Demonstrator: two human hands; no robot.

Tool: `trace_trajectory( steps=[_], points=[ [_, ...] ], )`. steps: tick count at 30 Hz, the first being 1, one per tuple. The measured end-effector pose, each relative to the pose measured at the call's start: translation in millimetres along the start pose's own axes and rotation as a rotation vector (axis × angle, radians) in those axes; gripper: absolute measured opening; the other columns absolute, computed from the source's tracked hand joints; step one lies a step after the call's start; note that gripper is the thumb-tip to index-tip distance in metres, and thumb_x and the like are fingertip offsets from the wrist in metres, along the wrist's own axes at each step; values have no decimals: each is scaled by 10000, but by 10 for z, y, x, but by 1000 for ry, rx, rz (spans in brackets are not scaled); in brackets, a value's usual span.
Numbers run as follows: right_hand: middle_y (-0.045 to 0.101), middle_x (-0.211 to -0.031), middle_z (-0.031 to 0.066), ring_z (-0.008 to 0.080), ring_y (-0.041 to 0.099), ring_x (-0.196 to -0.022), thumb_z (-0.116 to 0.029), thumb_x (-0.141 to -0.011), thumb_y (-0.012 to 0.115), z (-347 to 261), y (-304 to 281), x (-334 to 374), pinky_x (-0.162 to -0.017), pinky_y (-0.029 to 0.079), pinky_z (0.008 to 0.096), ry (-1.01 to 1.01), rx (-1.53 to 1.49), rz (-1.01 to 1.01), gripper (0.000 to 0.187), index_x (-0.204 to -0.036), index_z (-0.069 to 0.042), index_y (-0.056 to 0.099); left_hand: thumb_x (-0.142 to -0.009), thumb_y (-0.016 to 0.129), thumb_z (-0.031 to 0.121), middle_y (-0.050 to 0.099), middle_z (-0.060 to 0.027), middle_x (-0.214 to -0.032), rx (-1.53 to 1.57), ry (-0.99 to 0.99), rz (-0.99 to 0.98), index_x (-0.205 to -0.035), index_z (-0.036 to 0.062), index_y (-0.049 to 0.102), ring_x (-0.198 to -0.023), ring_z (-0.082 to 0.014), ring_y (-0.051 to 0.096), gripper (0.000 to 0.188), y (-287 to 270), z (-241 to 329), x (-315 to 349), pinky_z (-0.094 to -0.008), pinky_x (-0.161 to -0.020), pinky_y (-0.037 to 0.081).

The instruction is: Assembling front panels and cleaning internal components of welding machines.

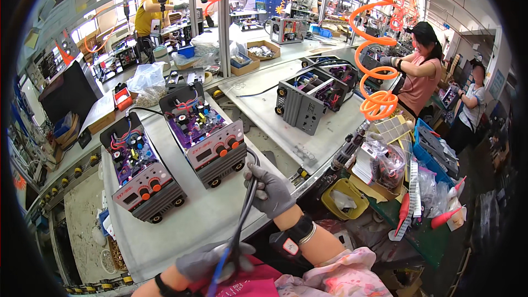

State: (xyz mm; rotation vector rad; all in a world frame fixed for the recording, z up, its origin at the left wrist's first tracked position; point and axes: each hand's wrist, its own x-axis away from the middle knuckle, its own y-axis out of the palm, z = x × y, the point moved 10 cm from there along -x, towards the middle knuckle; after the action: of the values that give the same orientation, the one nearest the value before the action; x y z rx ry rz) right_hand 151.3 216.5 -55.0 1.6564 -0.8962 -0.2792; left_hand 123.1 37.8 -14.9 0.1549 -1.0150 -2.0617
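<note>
A black cable (242, 215) runs between my two gloved hands, close in front of my body. My right hand (270, 191) is closed round its upper stretch, beside the front corner of the nearer-right welding-machine-like unit (217, 151). Lower down, my left hand (206, 261) grips the same cable, and a blue wire end (219, 269) sticks out below it. That unit has an open top with a purple circuit board and two orange knobs on its grey panel. A matching unit (140, 181) sits to its left. Both stand on a pale work board (192, 225).
Another grey unit (300, 107) stands on a second board ahead. An orange coiled air hose (360, 49) hangs over the line, above a power screwdriver (349, 146). To the right are a yellow bin (345, 198) and a blue crate (432, 151). Co-workers (423, 71) work beyond.
</note>
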Motion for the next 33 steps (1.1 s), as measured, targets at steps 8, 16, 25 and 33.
trace_trajectory(
  steps=[8,16,25,33],
  points=[
    [629,-968,83,85,528,-629,-171,-953,523,591,-48,-193,-547,486,195,86,195,-123,162,-1097,-98,509,-783,603,32,607,-175,-1001,-1896,252,867,-1165,31,542,-842,-328,616,387,145,1544,1076,-390,-735,495],
    [618,-1060,75,150,622,-789,-69,-920,551,672,-28,-478,-785,590,310,-332,-108,-46,173,-1082,-108,502,-727,685,72,490,-249,-1257,-1992,845,1286,-1354,6,351,-1116,-412,520,713,122,2118,1235,-424,-939,436],
    [557,-1043,93,192,613,-833,2,-919,505,993,-534,-575,-846,569,381,-361,209,227,221,-1128,-61,470,-768,718,189,513,-228,-1227,-1848,738,1145,-1316,47,422,-1083,-389,546,639,-28,1385,1217,-422,-927,447],
    [610,-1096,178,260,650,-843,-153,-888,579,43,-733,-145,-758,546,377,154,1126,108,330,-1130,63,521,-734,703,126,546,-203,-1183,-1488,460,1309,-1139,32,546,-1060,-384,554,445,-833,493,1664,-413,-894,464]
  ],
)
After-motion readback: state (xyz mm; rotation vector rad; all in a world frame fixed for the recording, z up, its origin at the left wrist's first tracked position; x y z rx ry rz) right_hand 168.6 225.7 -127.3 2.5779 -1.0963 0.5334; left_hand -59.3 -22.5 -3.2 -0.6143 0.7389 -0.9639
